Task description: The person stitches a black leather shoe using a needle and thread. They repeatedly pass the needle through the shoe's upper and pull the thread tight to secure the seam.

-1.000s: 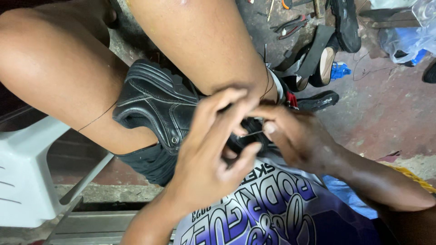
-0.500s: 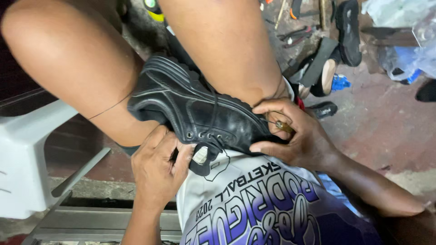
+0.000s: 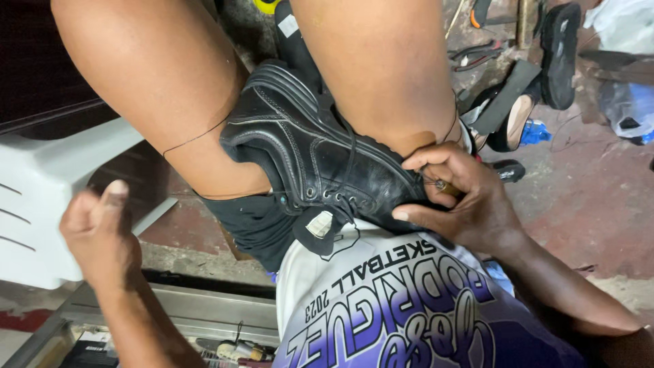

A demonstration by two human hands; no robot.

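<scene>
A black leather lace-up shoe (image 3: 320,157) is clamped between my bare knees, sole side away from me. My right hand (image 3: 463,204) presses on the shoe's right side near the sole and is closed on a small brown-handled awl (image 3: 446,185), whose tip is hidden. My left hand (image 3: 102,232) is a closed fist with the thumb up, held out to the left and well clear of the shoe. A thin dark thread (image 3: 194,138) runs from the shoe across my left thigh toward that fist.
A white plastic chair (image 3: 41,197) stands at the left. Black sandals (image 3: 558,48), loose soles and hand tools (image 3: 477,54) lie on the stained concrete floor at the upper right. A metal rail (image 3: 197,310) with small tools runs below my left forearm.
My left hand has left the shoe's tongue and pulled out to the left as a fist. The right hand stays on the shoe's side.
</scene>
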